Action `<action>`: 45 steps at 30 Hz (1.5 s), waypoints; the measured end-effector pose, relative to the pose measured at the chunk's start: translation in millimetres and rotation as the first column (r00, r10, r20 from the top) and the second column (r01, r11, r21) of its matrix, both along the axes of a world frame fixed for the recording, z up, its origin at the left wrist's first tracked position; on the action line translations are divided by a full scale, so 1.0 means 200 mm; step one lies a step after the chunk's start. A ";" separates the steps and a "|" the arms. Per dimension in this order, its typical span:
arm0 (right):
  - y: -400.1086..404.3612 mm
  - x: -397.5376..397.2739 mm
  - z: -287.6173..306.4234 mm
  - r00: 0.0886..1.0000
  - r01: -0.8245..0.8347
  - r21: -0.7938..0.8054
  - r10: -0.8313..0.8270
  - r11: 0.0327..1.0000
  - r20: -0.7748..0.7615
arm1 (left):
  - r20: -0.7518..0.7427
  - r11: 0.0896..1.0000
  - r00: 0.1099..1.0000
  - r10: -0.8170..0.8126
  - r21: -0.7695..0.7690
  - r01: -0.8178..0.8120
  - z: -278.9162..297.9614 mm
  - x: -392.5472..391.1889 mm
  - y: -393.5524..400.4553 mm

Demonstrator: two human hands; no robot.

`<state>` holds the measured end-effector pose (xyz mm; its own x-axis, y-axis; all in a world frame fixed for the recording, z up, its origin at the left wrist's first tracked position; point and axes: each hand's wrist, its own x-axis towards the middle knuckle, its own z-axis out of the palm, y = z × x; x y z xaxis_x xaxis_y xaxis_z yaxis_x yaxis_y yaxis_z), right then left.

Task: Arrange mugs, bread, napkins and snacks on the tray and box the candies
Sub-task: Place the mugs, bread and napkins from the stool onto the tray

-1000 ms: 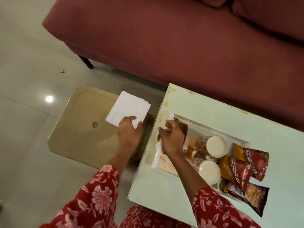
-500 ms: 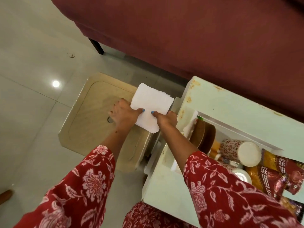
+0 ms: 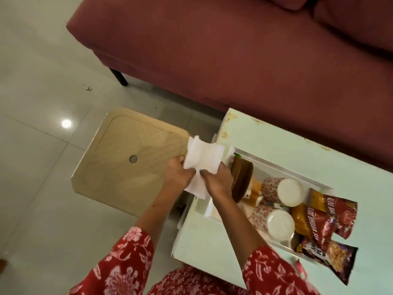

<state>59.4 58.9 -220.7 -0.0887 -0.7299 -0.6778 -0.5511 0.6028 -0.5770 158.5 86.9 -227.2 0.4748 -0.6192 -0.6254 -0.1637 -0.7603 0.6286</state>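
Both hands hold a white napkin (image 3: pixel 202 161) over the gap between the stool and the table. My left hand (image 3: pixel 177 176) grips its left edge and my right hand (image 3: pixel 217 180) pinches its lower right part, creasing it. Just to the right, a white tray (image 3: pixel 274 158) sits on the pale table and holds a brown loaf of bread (image 3: pixel 242 179), two patterned mugs (image 3: pixel 280 191) (image 3: pixel 272 222) lying on their sides, and red and purple snack packets (image 3: pixel 327 222) at its right end.
A pale wooden stool (image 3: pixel 129 158) stands on the tiled floor to the left of the table (image 3: pixel 319 154). A maroon sofa (image 3: pixel 234 50) runs along the far side. A small red candy (image 3: pixel 299 267) lies near the table's front edge.
My right hand left the tray and joined the left on the napkin. The flat napkin rose off the stool, moved right toward the tray, and is now creased between both hands.
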 end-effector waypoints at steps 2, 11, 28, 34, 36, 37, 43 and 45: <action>0.04 -0.10 0.06 0.999 -0.021 -0.073 0.018 0.997 -0.030 | 0.027 0.993 0.996 -0.085 -0.079 0.087 0.07 -0.14 0.01; 0.01 -0.49 0.10 0.980 -0.017 -0.193 -0.022 0.981 -0.200 | 0.099 0.971 0.975 -0.198 -0.114 0.209 0.12 -0.57 -0.04; -0.02 -0.57 -0.07 0.986 -0.065 -0.234 0.027 0.970 -0.165 | 0.284 0.963 0.927 -0.246 -0.041 0.268 -0.04 -0.73 -0.08; 0.00 -0.57 -0.07 0.979 -0.127 -0.242 0.083 0.962 -0.185 | 0.310 0.948 0.914 -0.261 -0.097 0.303 -0.03 -0.74 -0.02; 0.01 -0.56 -0.07 0.963 -0.196 -0.231 0.143 0.953 -0.227 | 0.268 0.955 0.931 -0.246 -0.097 0.280 -0.02 -0.74 0.00; 0.02 -0.56 -0.06 0.952 -0.235 -0.226 0.176 0.946 -0.251 | 0.262 0.956 0.932 -0.249 -0.085 0.280 -0.03 -0.74 0.01; 0.04 -0.56 -0.04 0.872 -0.426 -0.142 0.363 0.894 -0.328 | 0.271 0.920 0.896 -0.351 -0.076 0.384 -0.05 -0.68 0.07; 0.05 -0.57 -0.03 0.833 -0.497 -0.072 0.452 0.865 -0.320 | 0.260 0.914 0.889 -0.377 -0.049 0.402 -0.07 -0.68 0.08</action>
<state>-54.0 69.8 -227.6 0.1234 -0.8197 -0.5594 -0.8991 0.1462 -0.4126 22.6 102.5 -240.3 0.3107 -0.8377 -0.4492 -0.5889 -0.5406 0.6007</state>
